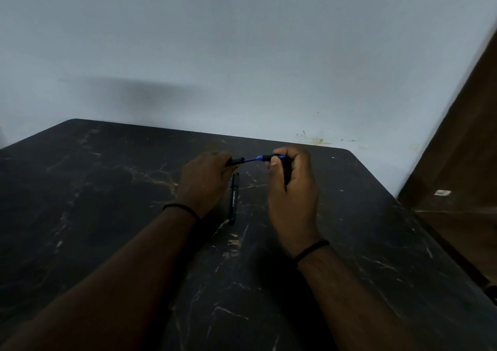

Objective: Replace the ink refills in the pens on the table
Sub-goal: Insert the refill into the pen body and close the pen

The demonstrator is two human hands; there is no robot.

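Note:
My left hand (205, 180) grips a black pen part (236, 161) whose end pokes out towards the right. My right hand (291, 186) pinches a blue refill with a black grip section (262, 158) between thumb and fingers, and a dark pen piece (286, 174) lies along its palm. The blue refill spans the small gap between the two hands, above the table. A second black pen (234, 198) with white lettering lies on the black marbled table (107, 216), just below and between my hands.
A pale wall stands right behind the table's far edge. A brown wooden panel (462, 149) rises at the right, close to the table's right edge. Each wrist wears a thin black band.

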